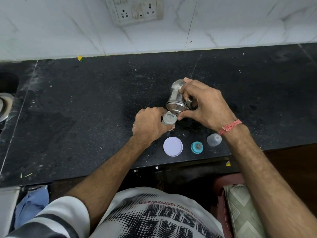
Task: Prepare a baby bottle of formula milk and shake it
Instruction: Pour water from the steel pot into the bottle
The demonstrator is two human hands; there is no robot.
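Home kitchen: black granite counter (85, 109), marble-tile wall (51, 28), wall sockets (135, 11), sink edge (6, 103).

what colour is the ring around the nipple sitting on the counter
Teal; the nipple ring shows best, and only, in the head view, on the black counter.

I see a black speckled desk (85, 109) under a white marbled tile wall (51, 28) with a socket panel (135, 10).

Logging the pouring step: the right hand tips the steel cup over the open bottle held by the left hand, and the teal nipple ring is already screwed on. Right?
Not quite. The head view shows the teal nipple ring standing on the counter, not screwed on. The rest holds: right hand, steel cup, bottle, left hand.
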